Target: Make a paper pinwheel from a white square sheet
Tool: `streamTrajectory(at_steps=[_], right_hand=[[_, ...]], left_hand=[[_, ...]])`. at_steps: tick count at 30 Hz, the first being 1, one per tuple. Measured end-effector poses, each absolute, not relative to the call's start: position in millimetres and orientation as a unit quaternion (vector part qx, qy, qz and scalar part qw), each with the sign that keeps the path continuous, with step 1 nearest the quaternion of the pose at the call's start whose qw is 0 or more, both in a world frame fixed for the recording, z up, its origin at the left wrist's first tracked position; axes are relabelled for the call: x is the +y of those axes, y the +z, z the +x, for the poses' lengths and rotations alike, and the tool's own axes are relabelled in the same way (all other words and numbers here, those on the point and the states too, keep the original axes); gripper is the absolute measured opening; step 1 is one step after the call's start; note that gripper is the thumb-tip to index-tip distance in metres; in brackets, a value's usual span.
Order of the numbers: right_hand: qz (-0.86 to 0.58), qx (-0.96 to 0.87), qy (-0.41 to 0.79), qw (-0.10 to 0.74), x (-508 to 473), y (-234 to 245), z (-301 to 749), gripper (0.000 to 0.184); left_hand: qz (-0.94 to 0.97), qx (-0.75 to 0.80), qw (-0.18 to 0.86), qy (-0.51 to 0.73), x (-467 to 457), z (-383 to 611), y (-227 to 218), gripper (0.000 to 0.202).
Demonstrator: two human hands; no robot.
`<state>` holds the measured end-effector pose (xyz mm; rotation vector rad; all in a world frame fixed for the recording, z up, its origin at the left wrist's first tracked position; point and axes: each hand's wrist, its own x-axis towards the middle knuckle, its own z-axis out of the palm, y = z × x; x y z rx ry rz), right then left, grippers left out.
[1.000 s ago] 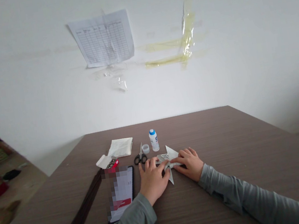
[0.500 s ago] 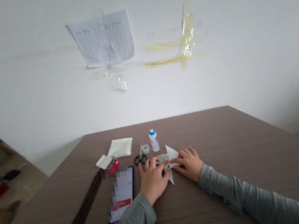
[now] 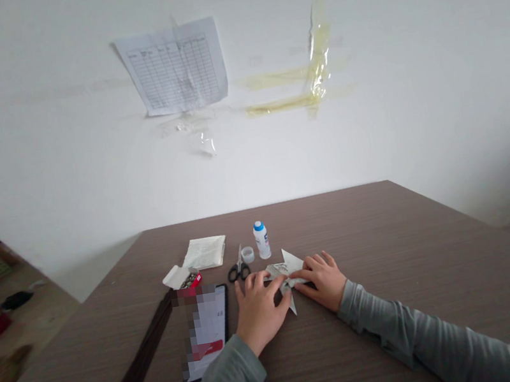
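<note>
On the table between my hands lies a paper pinwheel (image 3: 291, 261), its pale printed paper folded in toward the middle with pointed tips sticking out at the back and front. My left hand (image 3: 262, 306) presses on its left side, thumb and index finger near the centre. From the right, my right hand (image 3: 321, 280) pinches a folded blade, its fingertips close to the centre too. The fingers cover part of the paper. Just behind my left hand are scissors (image 3: 239, 271) with black handles, lying beside a small translucent cap (image 3: 248, 255).
A white bottle with a blue top (image 3: 262, 241) stands behind the pinwheel. Folded paper (image 3: 205, 252), an open red-and-white box (image 3: 186, 278) of small metal pieces, a phone (image 3: 207, 334) and dark thin sticks (image 3: 139, 358) lie to the left. A wall rises behind the table (image 3: 426, 293).
My left hand has shifted very slightly, its fingertips settling lower on the paper near the centre. My right hand stays nearly where it was.
</note>
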<state>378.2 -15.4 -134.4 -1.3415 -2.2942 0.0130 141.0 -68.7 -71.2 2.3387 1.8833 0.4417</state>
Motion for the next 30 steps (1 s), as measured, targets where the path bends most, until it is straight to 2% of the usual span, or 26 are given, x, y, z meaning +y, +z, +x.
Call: streamTrajectory(at_steps=[5, 11, 17, 30], right_hand=[[-0.489, -0.839, 0.002, 0.237, -15.7, -133.8, 379.0, 0.034], [-0.484, -0.841, 0.012, 0.242, -15.2, -133.8, 380.7, 0.035], [-0.491, -0.832, 0.022, 0.257, -17.3, -129.7, 381.8, 0.048], [-0.485, -0.839, -0.016, 0.246, -20.7, -128.9, 376.5, 0.033]], left_hand=[[0.772, 0.616, 0.053, 0.145, -70.6, 140.9, -69.3, 0.037], [0.776, 0.616, 0.044, 0.131, -70.9, 139.7, -68.9, 0.04], [0.772, 0.621, 0.043, 0.127, -71.1, 139.8, -69.1, 0.042], [0.777, 0.614, 0.047, 0.129, -72.0, 140.4, -64.1, 0.042]])
